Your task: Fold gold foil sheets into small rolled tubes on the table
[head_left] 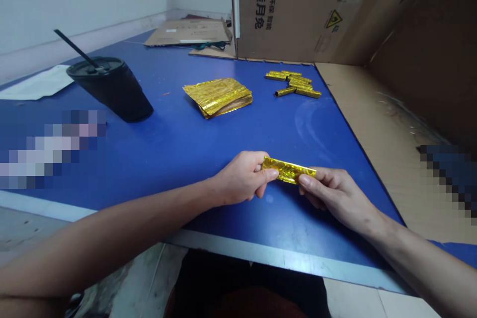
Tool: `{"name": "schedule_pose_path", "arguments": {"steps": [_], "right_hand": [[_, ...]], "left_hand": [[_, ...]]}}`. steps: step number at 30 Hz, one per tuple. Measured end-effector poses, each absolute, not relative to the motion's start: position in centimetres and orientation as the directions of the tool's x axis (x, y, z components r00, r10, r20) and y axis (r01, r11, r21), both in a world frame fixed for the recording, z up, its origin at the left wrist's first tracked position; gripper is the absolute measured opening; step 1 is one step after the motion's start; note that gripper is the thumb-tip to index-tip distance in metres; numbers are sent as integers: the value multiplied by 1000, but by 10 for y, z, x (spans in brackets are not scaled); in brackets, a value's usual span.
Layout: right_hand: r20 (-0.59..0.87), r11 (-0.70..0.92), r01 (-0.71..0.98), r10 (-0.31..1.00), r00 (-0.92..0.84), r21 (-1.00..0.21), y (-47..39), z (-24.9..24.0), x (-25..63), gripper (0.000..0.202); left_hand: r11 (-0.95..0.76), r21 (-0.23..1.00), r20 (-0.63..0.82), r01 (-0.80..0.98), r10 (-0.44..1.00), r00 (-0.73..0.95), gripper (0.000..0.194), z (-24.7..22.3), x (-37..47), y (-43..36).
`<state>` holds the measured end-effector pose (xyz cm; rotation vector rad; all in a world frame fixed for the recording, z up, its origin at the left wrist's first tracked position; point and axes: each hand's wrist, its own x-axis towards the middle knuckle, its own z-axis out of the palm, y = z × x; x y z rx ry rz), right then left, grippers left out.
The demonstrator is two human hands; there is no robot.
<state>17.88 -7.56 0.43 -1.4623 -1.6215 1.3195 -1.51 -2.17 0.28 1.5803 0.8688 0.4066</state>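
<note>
A strip of shiny gold foil paper (pixel 286 169), folded or rolled narrow, is stretched level between my two hands above the blue table. My left hand (pixel 244 176) pinches its left end, thumb on top. At the right end, my right hand (pixel 330 186) grips it between thumb and fingers. Beyond my hands lies a stack of flat gold foil sheets (pixel 219 95), slightly fanned. Farther right sits a small pile of narrow gold foil rolls (pixel 298 84), one with its hollow end facing me.
A black tumbler (pixel 115 89) with a straw stands at the left on the blue table (pixel 167 159). Cardboard walls (pixel 290 15) rise at the back and right. Flat cardboard (pixel 190 32) lies at the far end, a white sheet (pixel 40 82) at far left. Two patches are pixelated.
</note>
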Motion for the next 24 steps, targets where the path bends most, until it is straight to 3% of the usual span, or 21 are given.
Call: {"name": "schedule_pose_path", "arguments": {"steps": [5,8,12,17,24], "right_hand": [[-145,-59,409,973,-181,-911,-73,7,180,36],[-150,-47,445,968,-200,-894,-73,9,180,36],[-141,23,507,949,-284,-862,-75,8,178,36],[-162,64,511,908,-386,-857,-79,7,172,35],[-207,-35,431,910,-359,-902,-79,9,178,37]], "left_hand": [[21,947,-239,321,715,658,13,2,-15,-19],[-33,954,-165,297,770,616,19,1,-16,-16],[-246,919,34,309,829,559,24,1,-13,-19],[-582,746,175,323,639,749,20,4,-7,-33],[-485,791,106,373,709,697,21,5,-13,-28]]}}
